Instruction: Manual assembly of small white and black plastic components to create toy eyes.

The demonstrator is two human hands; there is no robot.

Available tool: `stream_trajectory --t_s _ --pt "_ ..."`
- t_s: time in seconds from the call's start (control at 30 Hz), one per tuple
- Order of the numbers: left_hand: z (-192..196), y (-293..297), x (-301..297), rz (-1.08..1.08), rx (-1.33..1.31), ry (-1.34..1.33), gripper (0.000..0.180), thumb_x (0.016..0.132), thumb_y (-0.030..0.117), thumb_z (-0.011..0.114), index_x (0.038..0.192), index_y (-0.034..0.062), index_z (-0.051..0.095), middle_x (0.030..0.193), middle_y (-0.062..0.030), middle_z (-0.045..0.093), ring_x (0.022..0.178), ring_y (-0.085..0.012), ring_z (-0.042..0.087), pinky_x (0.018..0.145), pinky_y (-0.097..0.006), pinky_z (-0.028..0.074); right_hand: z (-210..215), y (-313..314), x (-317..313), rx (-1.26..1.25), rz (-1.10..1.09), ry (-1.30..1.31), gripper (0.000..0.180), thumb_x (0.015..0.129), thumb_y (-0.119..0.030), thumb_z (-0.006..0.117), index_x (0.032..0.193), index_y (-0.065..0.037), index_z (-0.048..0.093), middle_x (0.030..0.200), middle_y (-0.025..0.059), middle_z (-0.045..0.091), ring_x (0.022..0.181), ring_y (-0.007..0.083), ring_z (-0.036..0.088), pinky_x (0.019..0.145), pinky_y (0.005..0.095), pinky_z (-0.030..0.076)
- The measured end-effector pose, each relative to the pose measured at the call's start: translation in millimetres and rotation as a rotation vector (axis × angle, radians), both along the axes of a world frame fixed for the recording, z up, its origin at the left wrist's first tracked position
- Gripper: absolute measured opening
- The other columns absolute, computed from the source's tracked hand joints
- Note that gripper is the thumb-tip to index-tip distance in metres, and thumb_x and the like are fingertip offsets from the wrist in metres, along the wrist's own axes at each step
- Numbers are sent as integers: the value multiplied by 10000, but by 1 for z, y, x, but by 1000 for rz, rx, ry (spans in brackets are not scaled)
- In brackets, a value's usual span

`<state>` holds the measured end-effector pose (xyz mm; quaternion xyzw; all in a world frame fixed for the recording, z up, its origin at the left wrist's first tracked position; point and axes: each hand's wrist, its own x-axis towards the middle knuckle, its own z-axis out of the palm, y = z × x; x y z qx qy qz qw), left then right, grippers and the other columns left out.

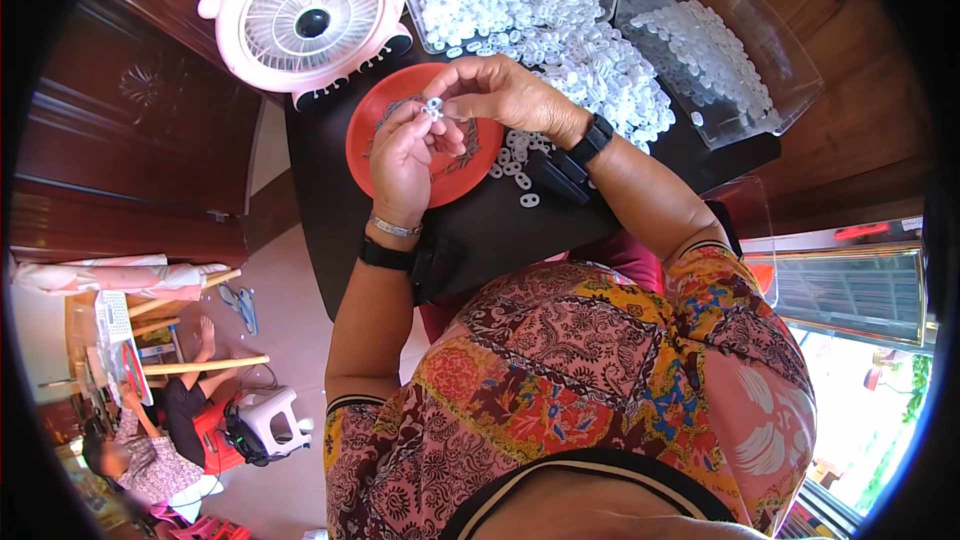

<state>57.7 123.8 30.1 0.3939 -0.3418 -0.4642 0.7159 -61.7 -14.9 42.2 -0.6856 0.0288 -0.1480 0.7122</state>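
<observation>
My left hand (402,162) and my right hand (510,98) meet over a round orange-red bowl (460,188). Between their fingertips is a small white plastic piece with holes (433,108). Thumb and forefinger of the left pinch it from below; the right hand's thumb and fingers close on it from the other side. Under my hands, the bowl holds small thin grey pieces (462,160), partly covered and too small to name. Loose white oval two-hole pieces (523,181) lie on the dark table beside my right wrist.
A pink fan (228,45) stands at the table's far left. One clear bin (418,25) of white pieces spills a large heap (615,80); another clear bin (790,70) stands right. At left, a person (160,465) sits near a white stool (275,420).
</observation>
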Motion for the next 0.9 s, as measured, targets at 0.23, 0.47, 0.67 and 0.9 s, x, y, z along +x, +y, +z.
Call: stream_trajectory --t_s 0.23,0.47,0.67,0.9 --pt "1 2 0 132 86 -179 195 882 143 469 745 21 537 702 -70 575 582 -141 540 581 -255 452 -1 -6 -4 266 -52 -1 242 850 -73 620 1080 0 610 919 34 643 745 86 599 733 216 485" --pt "1 2 0 100 67 -248 207 879 140 474 723 24 543 677 -53 563 567 -132 538 563 -252 443 5 -3 -5 260 -43 0 248 855 -73 610 1093 -3 609 918 33 639 748 85 598 728 215 486" --pt "3 3 -5 38 52 -132 200 876 122 461 735 2 535 721 -103 592 600 -159 558 607 -266 461 2 3 -1 125 -90 -61 216 866 -41 591 1079 -17 616 894 20 647 760 74 597 719 219 483" --pt "1 0 -6 53 25 -118 190 864 107 454 729 -8 521 783 -137 610 617 -173 564 628 -271 469 -1 6 0 62 -81 -61 110 896 -37 568 986 -14 629 806 25 649 716 86 611 668 233 498"
